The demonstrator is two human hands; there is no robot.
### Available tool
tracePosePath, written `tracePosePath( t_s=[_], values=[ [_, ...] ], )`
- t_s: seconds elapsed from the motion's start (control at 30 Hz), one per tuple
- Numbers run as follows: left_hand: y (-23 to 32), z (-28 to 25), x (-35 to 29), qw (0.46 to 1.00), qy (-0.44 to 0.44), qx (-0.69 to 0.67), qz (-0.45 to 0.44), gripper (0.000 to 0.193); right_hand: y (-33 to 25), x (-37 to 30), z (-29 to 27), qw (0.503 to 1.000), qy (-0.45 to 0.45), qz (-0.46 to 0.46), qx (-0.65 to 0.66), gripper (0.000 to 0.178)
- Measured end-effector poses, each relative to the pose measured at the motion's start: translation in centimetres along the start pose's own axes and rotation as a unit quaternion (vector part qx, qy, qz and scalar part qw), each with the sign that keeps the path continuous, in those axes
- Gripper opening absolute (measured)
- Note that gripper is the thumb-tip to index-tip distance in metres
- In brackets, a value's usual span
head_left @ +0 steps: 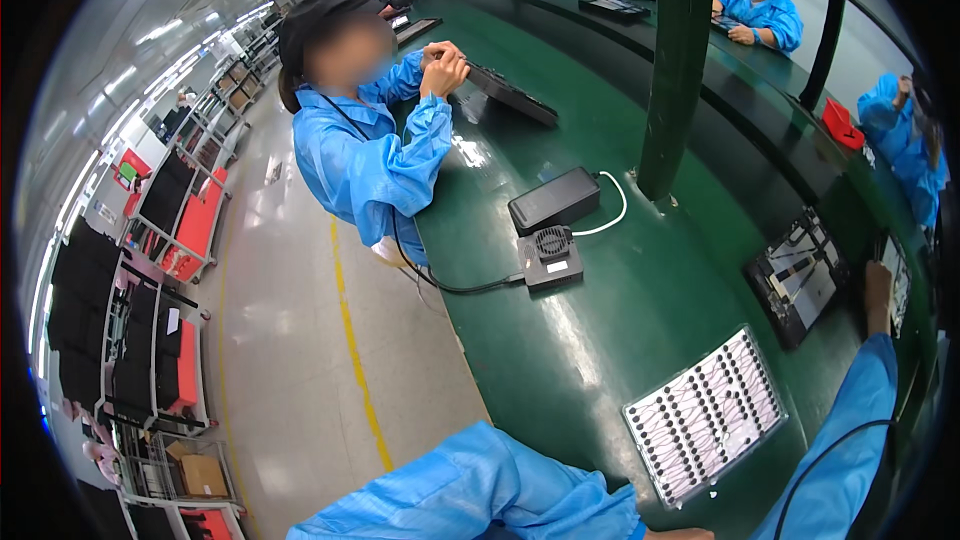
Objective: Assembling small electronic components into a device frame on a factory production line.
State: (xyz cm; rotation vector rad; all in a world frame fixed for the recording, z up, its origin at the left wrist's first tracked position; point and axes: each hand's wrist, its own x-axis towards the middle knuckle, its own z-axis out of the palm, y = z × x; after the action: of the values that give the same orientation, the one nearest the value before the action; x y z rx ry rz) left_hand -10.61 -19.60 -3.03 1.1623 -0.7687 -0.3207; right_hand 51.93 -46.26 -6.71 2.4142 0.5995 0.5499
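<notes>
At the lower edge only a strip of my left hand [682, 534] shows past a blue sleeve; its fingers are out of the picture. It is nearest to a clear-edged white tray [655, 428] carrying rows of small round black parts with thin pinkish wires. My right arm stretches out to the far right. There my right hand [878, 292] is closed at the near edge of a flat electronic device [898, 285], pale and dark, seen at a slant. Left of that hand an opened flat device [800, 278] lies with its inner parts bare.
A black box [554, 201] and a small fan unit [551, 258] with cables sit on the green bench [600, 340]. A green post [676, 70] rises from it. A co-worker [370, 140] handles a dark device at left. Carts [165, 340] line the aisle.
</notes>
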Motion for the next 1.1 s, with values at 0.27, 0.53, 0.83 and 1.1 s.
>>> tracePosePath(
  t_s=[0.27,0.53,0.83,1.1],
  values=[
    [0.0,-1.2,0.3,0.999,-0.034,0.021,-0.020,0.039,-3.5,-8.9,-11.5,0.991,-0.019,0.006,0.132,0.015],
    [1.3,-2.0,0.9,0.995,-0.066,-0.006,-0.073,0.043,-6.3,-15.5,-16.9,0.966,0.211,0.124,0.080,0.052],
    [1.4,-1.2,0.4,0.991,-0.062,-0.040,-0.113,0.058,3.1,-18.6,-26.7,0.940,0.173,0.210,0.204,0.039],
    [-0.8,-3.8,1.9,0.845,0.018,-0.454,-0.284,0.053,5.2,-32.3,-40.3,0.689,0.201,-0.027,0.696,0.024]
  ],
)
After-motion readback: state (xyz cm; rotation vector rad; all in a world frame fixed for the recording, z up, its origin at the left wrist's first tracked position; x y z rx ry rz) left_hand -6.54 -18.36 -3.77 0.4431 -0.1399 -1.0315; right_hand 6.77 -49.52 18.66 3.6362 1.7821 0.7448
